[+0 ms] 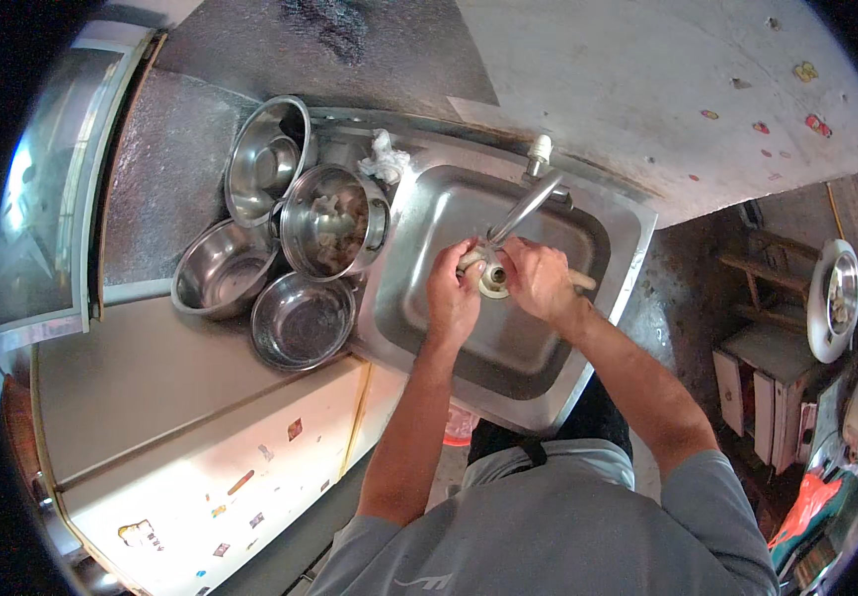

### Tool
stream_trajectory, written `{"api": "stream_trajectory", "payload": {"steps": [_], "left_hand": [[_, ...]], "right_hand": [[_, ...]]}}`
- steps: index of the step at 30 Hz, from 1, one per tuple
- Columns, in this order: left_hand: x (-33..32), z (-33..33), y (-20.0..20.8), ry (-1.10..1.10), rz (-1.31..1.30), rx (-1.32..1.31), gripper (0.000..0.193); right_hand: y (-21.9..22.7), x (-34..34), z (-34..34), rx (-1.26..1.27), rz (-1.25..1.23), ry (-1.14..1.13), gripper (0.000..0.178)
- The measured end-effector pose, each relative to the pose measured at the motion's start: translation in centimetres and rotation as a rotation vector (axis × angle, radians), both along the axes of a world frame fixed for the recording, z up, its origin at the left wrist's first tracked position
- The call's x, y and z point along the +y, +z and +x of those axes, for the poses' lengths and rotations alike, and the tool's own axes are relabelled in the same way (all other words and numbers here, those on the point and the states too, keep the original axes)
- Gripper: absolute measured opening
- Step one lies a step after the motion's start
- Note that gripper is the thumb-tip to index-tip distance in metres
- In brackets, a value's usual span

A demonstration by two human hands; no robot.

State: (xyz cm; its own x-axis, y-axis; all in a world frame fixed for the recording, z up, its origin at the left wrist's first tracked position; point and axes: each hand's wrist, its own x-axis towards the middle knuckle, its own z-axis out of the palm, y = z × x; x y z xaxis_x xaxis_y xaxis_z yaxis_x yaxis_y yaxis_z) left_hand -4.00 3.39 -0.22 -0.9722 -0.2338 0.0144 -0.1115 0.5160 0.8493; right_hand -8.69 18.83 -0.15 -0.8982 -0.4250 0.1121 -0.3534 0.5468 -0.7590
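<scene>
Over the stainless-steel sink (429, 253), my two hands meet just below the curved faucet (526, 207). My left hand (452, 298) is closed around a small pale piece (470, 262), mostly covered by the fingers; its kind I cannot make out. Close beside it, my right hand (538, 278) is closed on a tool whose light wooden handle (582, 281) sticks out to the right. The tool's working end is hidden by the hands. Beneath the fingers shows the round drain (493, 278), with a pale rim and dark centre.
Left of the sink stand a two-handled pot (295, 233) with pale and brownish pieces and several metal bowls (302, 343). A crumpled white cloth or bag (383, 157) lies by the sink's back left corner. A white cabinet (240, 467) is at lower left, a shelf unit (772, 358) at right.
</scene>
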Motion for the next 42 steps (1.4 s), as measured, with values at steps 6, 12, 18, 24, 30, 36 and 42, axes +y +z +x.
{"api": "stream_trajectory", "payload": {"steps": [6,12,18,24,30,36,42], "left_hand": [[-0.1,0.2,0.2,-0.006,0.018,-0.003,0.033],[0.2,0.1,0.4,0.005,0.016,-0.017,0.033],[0.7,-0.2,1.1,-0.017,-0.101,0.042,0.033],[0.4,0.1,0.6,0.040,-0.082,0.096,0.033],[0.3,-0.1,1.4,0.012,-0.196,0.101,0.036],[0.0,0.4,0.8,0.048,0.083,-0.103,0.037],[-0.5,0.8,0.4,0.071,0.534,-0.208,0.036]], "right_hand": [[0.4,0.0,0.0,-0.032,0.054,0.027,0.011],[0.8,0.2,-0.4,-0.026,0.033,0.044,0.012],[1.0,0.6,-0.8,-0.083,0.014,-0.001,0.012],[1.6,0.6,-0.2,-0.048,0.001,0.051,0.011],[0.6,0.3,0.4,-0.030,0.103,0.114,0.012],[0.2,0.5,-0.3,-0.085,0.085,0.047,0.015],[-1.2,0.9,-1.9,-0.124,0.089,-0.050,0.014]]}}
